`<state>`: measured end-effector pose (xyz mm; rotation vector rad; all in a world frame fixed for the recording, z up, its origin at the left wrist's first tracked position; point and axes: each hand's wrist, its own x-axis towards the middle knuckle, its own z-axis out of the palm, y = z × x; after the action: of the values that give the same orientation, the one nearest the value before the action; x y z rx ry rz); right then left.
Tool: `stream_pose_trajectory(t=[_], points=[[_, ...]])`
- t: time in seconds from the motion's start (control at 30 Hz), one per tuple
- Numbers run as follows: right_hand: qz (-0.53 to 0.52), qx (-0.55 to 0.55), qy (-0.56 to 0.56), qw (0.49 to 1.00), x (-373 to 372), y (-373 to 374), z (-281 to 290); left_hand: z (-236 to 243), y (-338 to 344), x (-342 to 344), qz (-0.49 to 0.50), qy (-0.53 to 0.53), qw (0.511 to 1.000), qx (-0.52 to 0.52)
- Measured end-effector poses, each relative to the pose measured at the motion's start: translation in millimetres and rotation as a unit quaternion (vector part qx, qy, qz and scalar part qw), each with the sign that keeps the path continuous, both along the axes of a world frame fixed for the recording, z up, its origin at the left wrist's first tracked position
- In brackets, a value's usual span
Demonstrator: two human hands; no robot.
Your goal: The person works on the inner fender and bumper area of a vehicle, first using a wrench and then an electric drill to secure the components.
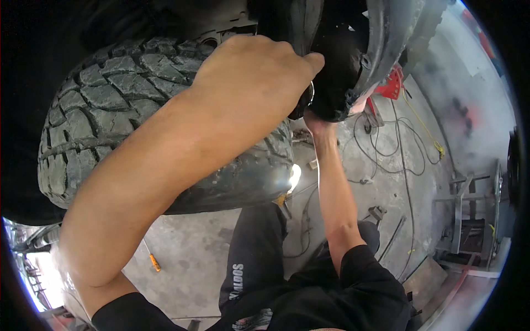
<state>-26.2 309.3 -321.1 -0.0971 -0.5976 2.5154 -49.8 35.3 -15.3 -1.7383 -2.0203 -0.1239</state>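
My left hand (256, 66) reaches up over the large knobbly tyre (105, 105), inside the wheel arch. Its fingers are curled closed, and the thumb points right against a black plastic panel (339, 60). What lies inside those fingers is hidden. Lower down, my right hand (319, 124) comes up from below to the bottom end of the same panel. Only the wrist and heel of that hand show, as the panel covers the fingers. A curved grey-black bumper edge (383, 49) runs down to the right of the panel.
An orange-handled screwdriver (154, 262) lies on the concrete floor at left. Dark cables (397, 143) coil on the floor at right, near a red metal stand (391, 85) and a yellow cord (439, 149). A metal frame (461, 209) stands by the far right wall.
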Motion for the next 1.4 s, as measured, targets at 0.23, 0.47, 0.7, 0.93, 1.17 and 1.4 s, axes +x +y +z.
stream_pose_trajectory(t=[0.23, 0.47, 0.7, 0.93, 1.17, 1.4], points=[[0.020, -0.010, -0.015, 1.000, 12.6, -6.7, 7.8, -0.4, -7.5, -2.9, 0.018, 0.001, 1.000, -0.003], [0.047, 0.004, -0.041, 0.998, 32.5, -12.9, 21.0, -2.8, -6.2, -8.6, -0.034, 0.000, 0.999, 0.040], [0.033, 0.332, -0.147, 0.931, 71.6, -28.7, 41.5, -2.4, -12.1, -8.3, -0.018, -0.114, 0.993, 0.030], [0.063, 0.234, -0.231, 0.942, 122.4, -19.0, 80.0, 17.8, -7.9, 19.1, -0.013, -0.166, 0.986, 0.029], [0.028, 0.351, -0.219, 0.910, 133.8, -38.5, 91.6, 14.2, 1.7, 26.4, 0.020, -0.216, 0.976, -0.010], [0.057, 0.367, -0.239, 0.897, 139.6, -37.5, 88.7, 1.8, 6.8, 6.1, -0.059, -0.206, 0.974, 0.070]])
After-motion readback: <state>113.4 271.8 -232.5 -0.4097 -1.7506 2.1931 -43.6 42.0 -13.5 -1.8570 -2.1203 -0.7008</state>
